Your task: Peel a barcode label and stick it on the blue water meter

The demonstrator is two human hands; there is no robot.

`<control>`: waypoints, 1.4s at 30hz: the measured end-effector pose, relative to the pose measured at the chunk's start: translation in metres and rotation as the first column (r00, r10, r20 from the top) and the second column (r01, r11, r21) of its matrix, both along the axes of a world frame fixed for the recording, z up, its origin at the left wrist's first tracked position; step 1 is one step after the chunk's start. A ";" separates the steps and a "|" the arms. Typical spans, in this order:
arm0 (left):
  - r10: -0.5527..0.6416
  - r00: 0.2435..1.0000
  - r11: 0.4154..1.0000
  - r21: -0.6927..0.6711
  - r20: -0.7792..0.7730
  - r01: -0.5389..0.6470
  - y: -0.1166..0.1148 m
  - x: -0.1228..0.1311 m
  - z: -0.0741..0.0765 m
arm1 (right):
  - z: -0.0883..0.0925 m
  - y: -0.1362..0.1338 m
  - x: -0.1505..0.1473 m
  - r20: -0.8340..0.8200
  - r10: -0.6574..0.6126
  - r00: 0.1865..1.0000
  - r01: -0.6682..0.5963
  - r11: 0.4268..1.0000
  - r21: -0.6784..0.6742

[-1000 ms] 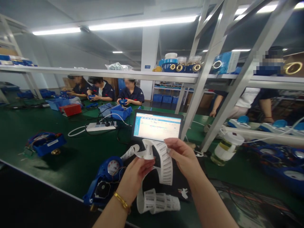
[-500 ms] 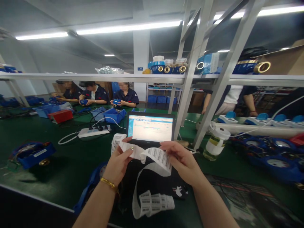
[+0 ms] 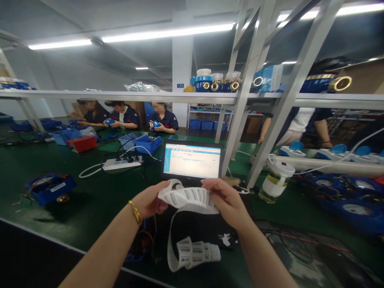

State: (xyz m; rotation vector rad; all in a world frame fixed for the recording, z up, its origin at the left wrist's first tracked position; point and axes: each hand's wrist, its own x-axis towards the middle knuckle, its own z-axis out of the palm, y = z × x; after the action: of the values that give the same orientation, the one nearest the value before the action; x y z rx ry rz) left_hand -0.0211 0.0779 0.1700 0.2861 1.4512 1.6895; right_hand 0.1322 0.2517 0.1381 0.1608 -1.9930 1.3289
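A white strip of barcode labels (image 3: 192, 195) stretches between my two hands, in front of the laptop (image 3: 192, 160) with its lit screen. My left hand (image 3: 152, 199) is closed on the strip's left end, a gold bracelet on its wrist. My right hand (image 3: 226, 200) pinches the strip's right part between thumb and fingers. From there the strip loops down to a loose coil of printed labels (image 3: 198, 254) lying on the dark surface below. Small white paper scraps (image 3: 225, 239) lie right of the coil. Wires and a blue part show partly behind my left forearm.
A blue meter unit with wires (image 3: 49, 188) sits at the left, near a white power strip (image 3: 122, 162). At the right stand a bottle of yellowish liquid (image 3: 276, 183) and several blue meters (image 3: 357, 208). A metal shelf (image 3: 120, 95) crosses above; co-workers sit beyond it.
The strip's left part has been straightened and turned, so more barcodes face me. My left hand has changed its hold on it. The view has shifted slightly left.
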 end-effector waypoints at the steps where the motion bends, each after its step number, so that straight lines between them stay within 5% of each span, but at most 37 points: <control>1: -0.006 0.999 1.000 -0.007 0.037 0.007 -0.001 0.000 -0.001 | -0.004 -0.001 -0.004 -0.004 -0.004 1.000 0.003 0.999 -0.051; 6: 0.168 0.983 0.974 0.144 0.069 -0.176 -0.006 0.008 -0.012 | -0.016 -0.015 -0.021 -0.024 -0.014 1.000 0.008 0.968 -0.252; 10: 0.170 0.923 0.974 0.200 -0.344 -0.105 -0.013 0.011 -0.027 | -0.013 -0.026 -0.026 -0.042 0.021 0.999 -0.030 0.968 -0.251; 14: 0.078 0.759 0.989 -0.049 -0.647 -0.143 -0.015 0.018 -0.028 | -0.013 -0.031 -0.023 -0.095 0.008 0.995 -0.029 0.975 -0.222; 17: 0.046 0.814 0.995 -0.050 -0.579 -0.091 -0.009 0.030 -0.023 | -0.016 -0.034 -0.019 -0.112 0.006 0.994 -0.026 0.983 -0.180; 20: 0.128 0.923 0.978 0.203 -0.362 -0.055 0.001 0.039 -0.018 | -0.020 -0.037 -0.014 -0.082 0.022 0.996 -0.031 0.993 -0.110; 24: 0.237 0.921 0.932 0.339 -0.308 -0.127 0.008 0.049 -0.011 | -0.016 -0.040 -0.011 -0.093 -0.039 0.995 0.032 0.997 -0.076; 35: 0.200 0.896 0.948 0.309 -0.396 -0.074 0.007 0.065 -0.018 | -0.007 -0.042 -0.010 -0.135 -0.180 0.974 0.170 0.982 -0.082; 42: 0.213 0.916 0.967 0.211 -0.341 -0.146 0.012 0.066 -0.022 | -0.006 -0.040 -0.005 -0.137 -0.250 0.958 0.265 0.959 0.104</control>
State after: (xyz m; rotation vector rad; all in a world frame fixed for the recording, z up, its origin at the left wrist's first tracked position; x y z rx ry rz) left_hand 0.0448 0.0897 0.1476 0.6073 1.6294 2.0022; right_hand 0.1270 0.2114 0.1325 0.0351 -1.9161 1.0091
